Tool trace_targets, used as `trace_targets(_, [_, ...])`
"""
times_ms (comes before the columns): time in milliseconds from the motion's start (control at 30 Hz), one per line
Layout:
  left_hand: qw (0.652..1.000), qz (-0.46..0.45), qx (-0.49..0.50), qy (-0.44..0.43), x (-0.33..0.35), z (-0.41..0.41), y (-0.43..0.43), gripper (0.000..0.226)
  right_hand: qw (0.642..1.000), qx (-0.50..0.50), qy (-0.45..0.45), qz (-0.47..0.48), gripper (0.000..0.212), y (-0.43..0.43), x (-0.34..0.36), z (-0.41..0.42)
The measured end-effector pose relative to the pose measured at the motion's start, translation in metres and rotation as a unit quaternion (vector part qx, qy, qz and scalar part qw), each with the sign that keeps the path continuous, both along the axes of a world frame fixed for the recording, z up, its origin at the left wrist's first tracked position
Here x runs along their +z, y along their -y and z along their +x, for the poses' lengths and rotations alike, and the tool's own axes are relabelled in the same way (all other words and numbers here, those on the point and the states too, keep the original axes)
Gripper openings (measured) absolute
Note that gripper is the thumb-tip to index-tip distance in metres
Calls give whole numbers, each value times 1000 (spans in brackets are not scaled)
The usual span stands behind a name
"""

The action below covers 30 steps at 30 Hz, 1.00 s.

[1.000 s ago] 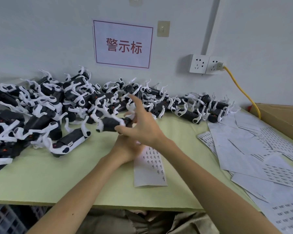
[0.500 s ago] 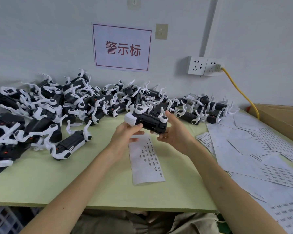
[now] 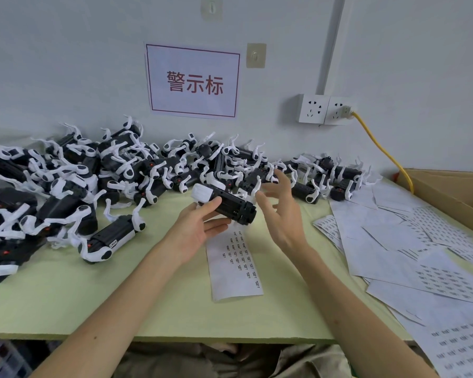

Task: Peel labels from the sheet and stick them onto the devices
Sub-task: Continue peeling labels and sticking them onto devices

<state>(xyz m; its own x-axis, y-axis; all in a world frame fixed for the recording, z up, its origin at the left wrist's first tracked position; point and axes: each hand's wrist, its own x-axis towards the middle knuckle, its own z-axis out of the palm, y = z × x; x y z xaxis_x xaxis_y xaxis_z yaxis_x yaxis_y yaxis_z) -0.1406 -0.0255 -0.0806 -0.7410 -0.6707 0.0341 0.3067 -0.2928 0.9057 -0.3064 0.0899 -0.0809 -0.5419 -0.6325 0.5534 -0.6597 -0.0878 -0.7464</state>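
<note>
Far to the left of the fingers, a heap of devices (image 3: 66, 184), black-bodied with white straps, is piled on the pale green table (image 3: 66, 296) against the wall. One single device (image 3: 112, 238) is laid apart from the heap, nearer the table's front edge and still well left of the hands. The left hand (image 3: 200, 227) is raised above the table, and a device (image 3: 227, 204) is held in it: the thumb is laid across the top near the white end, and the fingers (image 3: 217, 230) are curled beneath the body. The black end of this held device is pointed towards the right hand. Directly under and in front of the left fingertips, a narrow label sheet (image 3: 234, 266) is laid flat on the table, with small dark labels printed in rows on its upper part. The right hand (image 3: 281, 214) is held just beside the black end of the device, with its fingers (image 3: 284, 184) spread and relaxed and nothing gripped; whether the thumb touches the device cannot be told. Beyond the right fingertips, more devices are lined along the wall, below a paper sign (image 3: 193, 81) with red characters. To the right of the right hand, many loose sheets (image 3: 421, 255) are scattered and overlapped, and a cardboard box (image 3: 448, 192) is set at the far edge.
</note>
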Motion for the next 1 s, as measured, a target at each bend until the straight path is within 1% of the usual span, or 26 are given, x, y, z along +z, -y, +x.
trace_targets(67, [1000,11,7,-1,-1,-1,0,49,998,47,-48,-16,84,-2,0,2])
trace_targets(133, [1000,6,2,1,-2,-1,0,50,991,79,-108,23,96,0,-2,8])
trace_targets(167, [1000,3,-3,1,-3,-1,0,50,987,84,-130,33,99,3,-3,11])
trace_targets(233, [1000,6,-12,-1,-3,0,1,48,987,79,-139,27,98,6,-6,16])
trace_targets(300, [1000,7,-26,4,-1,1,1,47,992,75,-105,15,95,6,-5,14])
trace_targets(367, [999,-4,-47,19,0,1,0,46,995,88,-39,13,93,3,-3,10])
trace_targets(433, [997,-16,-66,29,1,2,-1,45,993,112,31,19,90,2,-2,8])
trace_targets(500, [996,-28,-75,31,2,2,-2,44,988,137,71,21,85,2,-1,9])
trace_targets(633, [997,-17,-81,-1,0,2,-3,35,982,152,107,20,81,2,3,11])
trace_targets(767, [995,-8,-94,-27,0,1,-4,31,972,181,151,22,66,1,5,13])
trace_targets(833, [995,-13,-97,-29,0,1,-4,33,969,185,162,20,62,1,5,13])
trace_targets(933, [995,-27,-96,-18,-2,2,-4,39,971,178,159,26,64,2,6,13])
trace_targets(1000, [996,-51,-79,4,-3,1,-5,40,972,175,156,25,64,2,6,14])
